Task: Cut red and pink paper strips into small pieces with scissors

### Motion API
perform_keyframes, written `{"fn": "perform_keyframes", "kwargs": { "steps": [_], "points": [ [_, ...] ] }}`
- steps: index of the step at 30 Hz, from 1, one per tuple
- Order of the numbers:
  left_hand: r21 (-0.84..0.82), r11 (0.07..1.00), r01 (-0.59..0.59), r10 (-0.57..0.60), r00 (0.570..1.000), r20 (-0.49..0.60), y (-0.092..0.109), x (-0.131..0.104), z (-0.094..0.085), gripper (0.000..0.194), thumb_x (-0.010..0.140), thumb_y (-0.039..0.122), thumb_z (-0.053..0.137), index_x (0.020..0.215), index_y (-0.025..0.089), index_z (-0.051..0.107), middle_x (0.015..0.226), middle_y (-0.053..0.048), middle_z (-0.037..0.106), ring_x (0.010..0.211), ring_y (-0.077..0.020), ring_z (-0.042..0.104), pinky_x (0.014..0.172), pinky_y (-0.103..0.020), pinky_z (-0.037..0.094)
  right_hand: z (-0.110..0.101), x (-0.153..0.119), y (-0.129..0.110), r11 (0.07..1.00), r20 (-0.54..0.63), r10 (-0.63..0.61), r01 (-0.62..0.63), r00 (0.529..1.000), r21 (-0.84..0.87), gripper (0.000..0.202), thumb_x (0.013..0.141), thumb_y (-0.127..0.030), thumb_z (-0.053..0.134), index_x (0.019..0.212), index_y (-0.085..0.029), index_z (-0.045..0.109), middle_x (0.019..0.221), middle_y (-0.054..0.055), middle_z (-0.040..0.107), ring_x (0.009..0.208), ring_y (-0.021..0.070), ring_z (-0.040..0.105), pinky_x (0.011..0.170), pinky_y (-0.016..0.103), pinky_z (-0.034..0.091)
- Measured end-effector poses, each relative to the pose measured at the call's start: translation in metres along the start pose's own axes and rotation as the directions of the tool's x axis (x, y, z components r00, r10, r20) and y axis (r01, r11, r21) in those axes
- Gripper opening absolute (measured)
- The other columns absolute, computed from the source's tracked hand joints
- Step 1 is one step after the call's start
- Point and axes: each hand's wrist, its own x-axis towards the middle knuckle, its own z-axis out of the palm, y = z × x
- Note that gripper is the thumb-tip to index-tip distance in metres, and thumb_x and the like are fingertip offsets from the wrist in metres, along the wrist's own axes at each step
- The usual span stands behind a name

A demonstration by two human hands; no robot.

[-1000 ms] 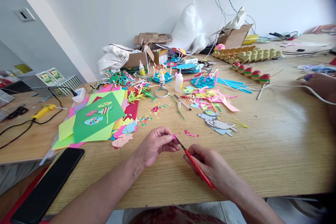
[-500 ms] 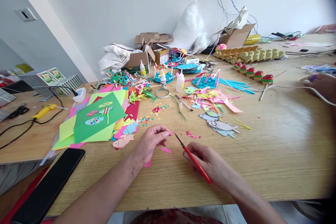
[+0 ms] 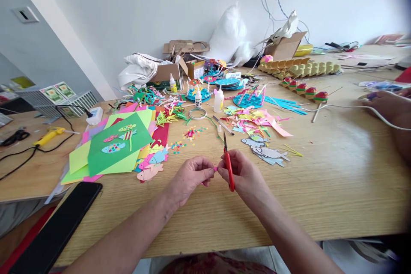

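Observation:
My left hand (image 3: 196,176) pinches a tiny pink paper piece (image 3: 215,169) low over the near middle of the table. Right beside it, my right hand (image 3: 242,173) holds red-handled scissors (image 3: 229,169), blades pointing away from me. The fingertips of my right hand touch or nearly touch the same pink piece. Grey paper fish (image 3: 268,153) lie beyond my right hand. Left of my hands are coloured paper fish (image 3: 150,172) and a green sheet (image 3: 120,143) with small decorated fish on it. Small confetti dots (image 3: 192,132) are scattered ahead of my hands.
A black phone (image 3: 58,227) lies at the near left edge. Glue bottles (image 3: 218,100), a tape ring (image 3: 198,114) and paper scraps (image 3: 257,119) stand or lie ahead. Another person's hand (image 3: 385,100) rests at the far right, by a white cable (image 3: 353,107).
My right hand has come in toward my left and turned the scissors more upright. Both hands now meet at the pink piece. The view has shifted slightly.

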Motion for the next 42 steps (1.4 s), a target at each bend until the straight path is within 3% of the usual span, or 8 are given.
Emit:
{"fn": "perform_keyframes", "kwargs": {
  "steps": [10,15,20,31,42],
  "points": [
    [0.138,0.99,-0.031,0.024,0.998,0.055,-0.003,0.002,0.0,0.02,0.068,0.03,0.059,0.063,0.011,0.055,0.057,0.0,0.052,0.054,-0.0079,0.046,0.054,-0.021,0.037,-0.002,0.001,0.0,0.987,0.035,-0.047,0.052,0.998,-0.149,0.017,0.066,-0.023,0.055,0.076,-0.02,0.041,0.06,-0.004,0.048,0.056,0.0113,0.048,0.049,0.022,0.038],
    [0.017,0.999,-0.032,0.033,0.999,-0.002,-0.002,0.001,-0.003,0.017,0.07,0.029,0.058,0.068,0.013,0.056,0.062,0.0,0.053,0.055,-0.0078,0.048,0.055,-0.022,0.039,-0.01,-0.016,-0.007,0.91,0.109,-0.012,0.056,0.994,-0.41,0.02,0.076,-0.036,0.044,0.066,-0.019,0.042,0.055,-0.004,0.045,0.05,0.0096,0.042,0.045,0.021,0.032],
    [-0.102,0.994,-0.04,0.039,0.999,-0.017,0.001,-0.003,-0.004,0.016,0.07,0.03,0.058,0.068,0.014,0.056,0.063,0.002,0.053,0.055,-0.0065,0.048,0.056,-0.02,0.04,-0.017,-0.033,-0.005,0.84,0.155,0.078,0.019,0.985,-0.543,0.028,0.08,-0.041,0.036,0.064,-0.019,0.042,0.054,-0.004,0.042,0.051,0.0105,0.04,0.047,0.022,0.03],
    [-0.109,0.994,-0.017,0.019,1.0,0.02,0.0,-0.003,-0.003,0.015,0.07,0.029,0.058,0.071,0.014,0.055,0.066,0.0,0.053,0.057,-0.0071,0.048,0.055,-0.02,0.038,-0.012,-0.036,-0.004,0.847,0.19,0.116,0.003,0.975,-0.531,0.028,0.08,-0.041,0.036,0.065,-0.019,0.043,0.055,-0.004,0.041,0.052,0.0104,0.038,0.048,0.022,0.029],
    [-0.114,0.993,0.001,0.001,1.0,0.022,-0.001,-0.003,-0.003,0.015,0.069,0.028,0.058,0.069,0.014,0.054,0.065,0.0,0.053,0.057,-0.0076,0.048,0.055,-0.02,0.038,-0.011,-0.034,0.001,0.849,0.183,0.068,0.04,0.981,-0.527,0.028,0.079,-0.041,0.038,0.063,-0.019,0.044,0.051,-0.005,0.039,0.048,0.0095,0.035,0.045,0.021,0.028]
  ]
}}
